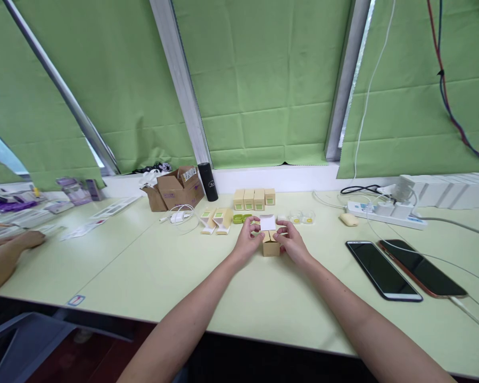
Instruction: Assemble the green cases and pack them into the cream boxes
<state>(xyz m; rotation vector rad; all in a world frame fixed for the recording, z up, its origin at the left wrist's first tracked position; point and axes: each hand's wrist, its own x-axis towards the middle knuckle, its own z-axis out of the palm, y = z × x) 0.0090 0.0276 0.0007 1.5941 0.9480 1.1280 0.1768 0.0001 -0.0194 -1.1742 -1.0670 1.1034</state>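
Note:
A small kraft cardboard box (271,249) stands on the table between my two hands, its white-lined lid flap (267,222) raised at the back. My left hand (249,237) grips its left side, thumb at the top edge. On the opposite side, my right hand (292,241) holds the box with thumb and curled fingers. What lies inside the box cannot be made out. Just behind my left hand are green round pieces (241,218). Clear round containers with yellow marks (302,217) sit behind my right hand. Two flattened cartons (216,221) lie further left.
Several closed small boxes (254,199) stand in a row at the back. Behind left are a brown carton (179,189) and a black bottle (208,182). Two phones (384,270) and a power strip (387,213) with cables lie right. Another person's hand (27,240) rests far left.

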